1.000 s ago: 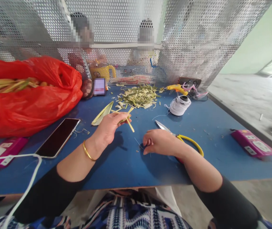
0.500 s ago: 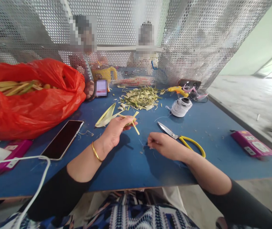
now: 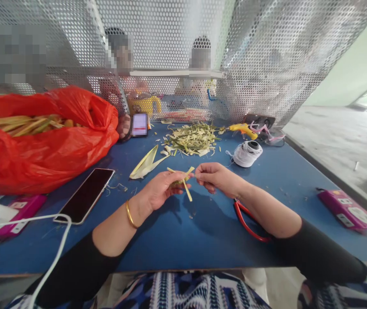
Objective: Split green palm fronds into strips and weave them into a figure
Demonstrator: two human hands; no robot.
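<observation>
My left hand (image 3: 167, 187) is closed on crossed pale green leaf strips (image 3: 187, 186), pinching them between thumb and fingers; one narrow end points down towards the table. Just to the right, my right hand (image 3: 211, 177) is closed in a pinch, its fingertips right beside the strips. Whatever it pinches is too small to make out. Under my right forearm lies a tool with a red handle (image 3: 249, 225), most of it covered. A folded pale husk leaf (image 3: 146, 165) rests beyond my left hand.
A heap of leaf scraps (image 3: 191, 139), a white thread spool (image 3: 247, 153) and a yellow glue gun (image 3: 244, 129) lie further back. Left are a red bag (image 3: 83, 146) of leaves and a phone (image 3: 86, 195). A magenta power strip (image 3: 347, 210) sits right. People are behind the perforated screen (image 3: 167, 34).
My right hand has risen from near the table up to the strips in my left hand. The yellow scissor handle is now hidden, and a red handle shows below my forearm.
</observation>
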